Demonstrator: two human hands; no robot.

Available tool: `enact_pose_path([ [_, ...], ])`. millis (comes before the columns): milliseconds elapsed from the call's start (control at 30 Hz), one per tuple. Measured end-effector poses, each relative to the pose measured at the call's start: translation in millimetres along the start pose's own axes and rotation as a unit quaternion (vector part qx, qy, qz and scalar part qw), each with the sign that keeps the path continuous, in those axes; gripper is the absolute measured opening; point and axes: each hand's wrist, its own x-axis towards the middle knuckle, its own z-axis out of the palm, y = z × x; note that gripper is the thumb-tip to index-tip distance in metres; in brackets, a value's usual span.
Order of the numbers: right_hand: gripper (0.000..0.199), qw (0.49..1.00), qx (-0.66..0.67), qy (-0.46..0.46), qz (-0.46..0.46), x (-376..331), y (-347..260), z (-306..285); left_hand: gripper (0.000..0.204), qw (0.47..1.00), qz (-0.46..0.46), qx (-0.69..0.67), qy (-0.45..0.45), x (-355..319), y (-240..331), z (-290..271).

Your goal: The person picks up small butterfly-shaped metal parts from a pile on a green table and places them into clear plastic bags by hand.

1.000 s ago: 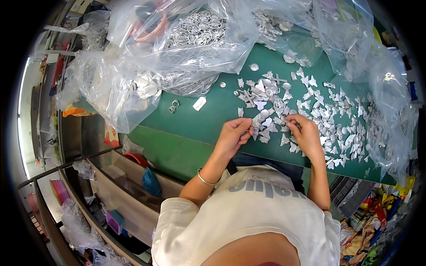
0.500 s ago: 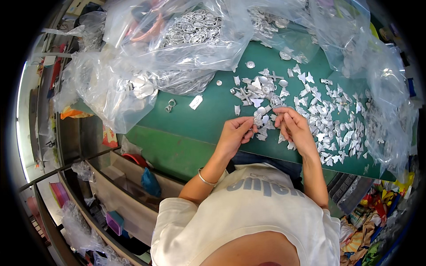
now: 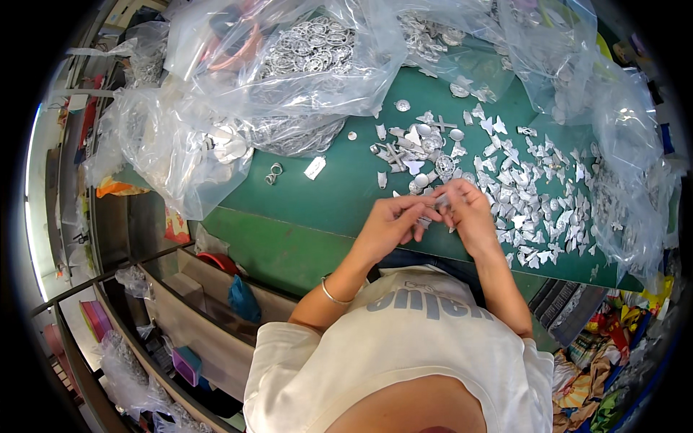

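Note:
My left hand (image 3: 393, 222) and my right hand (image 3: 469, 211) meet over the near edge of a green table (image 3: 332, 195). Between their fingertips they pinch one small silvery metal piece (image 3: 438, 202). Right behind the hands lies a loose heap of small silver metal shapes (image 3: 422, 148). Many more flat silver pieces (image 3: 538, 195) spread across the table to the right of my right hand. A thin bangle (image 3: 333, 294) circles my left wrist.
Big clear plastic bags of silver metal parts (image 3: 289, 65) fill the back and left of the table. Another clear bag (image 3: 635, 187) hangs at the right edge. A ring-shaped part (image 3: 273, 173) and a small white tag (image 3: 315, 168) lie on the table. Open shelves (image 3: 188, 317) stand below left.
My hands have drawn closer together and now pinch one small piece between them. The view has shifted slightly.

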Motion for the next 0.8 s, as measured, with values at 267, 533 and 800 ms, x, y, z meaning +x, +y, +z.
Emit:
enact_pose_path([
  [267,0.021,0.999,-0.026,0.032,0.007,-1.8,-28.6,-24.9,0.021,0.876,0.186,0.42,0.144,8.5,-20.7,-15.2],
  [533,0.025,0.752,-0.628,0.046,-0.194,-0.6,-9.4,-9.7,0.026,0.76,0.238,0.593,0.116,22.2,-22.5,4.1],
  [800,0.029,0.688,-0.68,-0.002,-0.252,-0.9,-1.6,-2.0,0.033,0.748,0.254,0.611,0.043,32.6,-17.7,-7.0],
])
